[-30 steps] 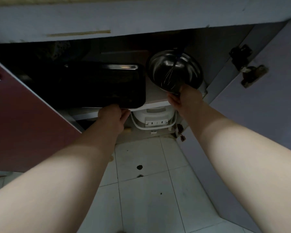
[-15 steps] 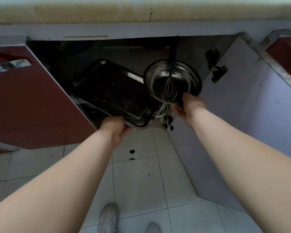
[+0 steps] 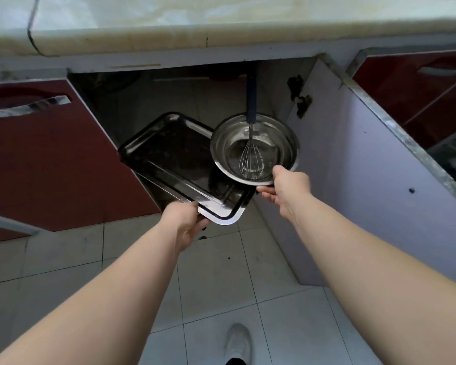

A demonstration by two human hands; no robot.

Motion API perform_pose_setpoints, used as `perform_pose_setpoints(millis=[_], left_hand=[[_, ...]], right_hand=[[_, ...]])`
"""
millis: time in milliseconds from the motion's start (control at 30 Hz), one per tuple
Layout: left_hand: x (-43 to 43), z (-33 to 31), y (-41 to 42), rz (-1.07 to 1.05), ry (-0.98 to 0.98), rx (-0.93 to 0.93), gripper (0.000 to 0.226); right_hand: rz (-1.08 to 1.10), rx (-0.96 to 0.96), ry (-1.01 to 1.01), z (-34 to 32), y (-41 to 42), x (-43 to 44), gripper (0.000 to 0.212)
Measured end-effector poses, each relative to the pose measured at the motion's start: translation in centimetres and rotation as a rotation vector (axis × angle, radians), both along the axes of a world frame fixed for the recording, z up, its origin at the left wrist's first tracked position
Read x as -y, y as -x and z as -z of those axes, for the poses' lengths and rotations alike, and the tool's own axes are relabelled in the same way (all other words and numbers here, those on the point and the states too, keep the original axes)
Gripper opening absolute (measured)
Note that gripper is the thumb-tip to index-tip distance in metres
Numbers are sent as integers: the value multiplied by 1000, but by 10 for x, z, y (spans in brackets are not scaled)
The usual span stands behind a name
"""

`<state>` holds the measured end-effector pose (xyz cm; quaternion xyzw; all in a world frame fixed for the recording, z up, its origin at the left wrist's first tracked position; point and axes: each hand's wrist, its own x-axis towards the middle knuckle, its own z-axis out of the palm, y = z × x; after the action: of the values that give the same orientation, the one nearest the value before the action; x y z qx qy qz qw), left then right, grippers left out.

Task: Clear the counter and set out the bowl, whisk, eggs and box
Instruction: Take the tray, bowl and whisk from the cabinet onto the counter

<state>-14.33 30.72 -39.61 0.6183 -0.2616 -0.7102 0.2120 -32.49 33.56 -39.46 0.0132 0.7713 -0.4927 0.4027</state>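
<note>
My right hand (image 3: 287,189) grips the near rim of a steel bowl (image 3: 279,143), held in the air in front of the open cabinet. Inside the bowl lies a wire whisk (image 3: 251,162) whose dark blue handle sticks up over the far rim. My left hand (image 3: 186,221) grips the near edge of a shiny metal baking tray (image 3: 174,159), which is tilted and overlaps under the bowl's left side. Eggs and a box are not in view.
The pale stone counter (image 3: 221,25) runs across the top. The cabinet opening (image 3: 169,96) below it is dark. Its grey door (image 3: 366,180) stands open on the right, a red door (image 3: 50,159) on the left. White floor tiles and my shoe (image 3: 237,343) lie below.
Both hands have drawn the tray and the bowl with the whisk out of the cabinet and upward. The view has risen, so the counter top and my shoe now show.
</note>
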Motion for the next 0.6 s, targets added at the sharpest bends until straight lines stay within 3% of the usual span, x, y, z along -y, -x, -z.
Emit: perform_pose_setpoints(millis=[367, 600], left_hand=[[-92, -86, -56, 116, -30, -55, 24], [-134, -157, -78, 259, 0, -64, 20]], right_hand=[[30, -1, -10, -95, -58, -116, 31], [104, -32, 9, -190, -75, -173, 21]])
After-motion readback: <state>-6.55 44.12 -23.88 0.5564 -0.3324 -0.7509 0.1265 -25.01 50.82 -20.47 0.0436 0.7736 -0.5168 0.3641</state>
